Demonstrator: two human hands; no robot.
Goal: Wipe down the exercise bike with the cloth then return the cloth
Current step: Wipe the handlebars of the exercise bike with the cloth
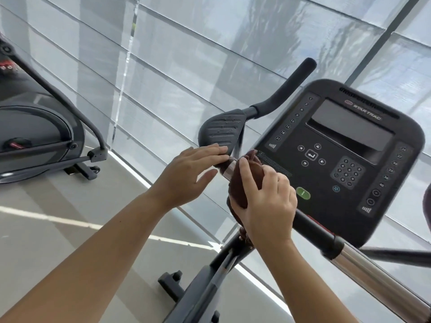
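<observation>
The exercise bike's black console (345, 157) with screen and keypad fills the right half of the head view. Its handlebar runs from a chrome section (229, 169) to a black elbow pad (220, 130) and a curved foam grip (286, 89). A dark brown cloth (247, 180) is wrapped around the handlebar beside the console. My right hand (268, 203) is closed around the cloth on the bar. My left hand (189, 176) has straight, spread fingers resting on the lower edge of the elbow pad, holding nothing.
A second grey exercise machine (39, 136) stands at the left on the pale floor (58, 229). A window wall covered by a translucent blind (186, 54) runs close behind the bike. The bike's frame and front foot (172, 285) are below my arms.
</observation>
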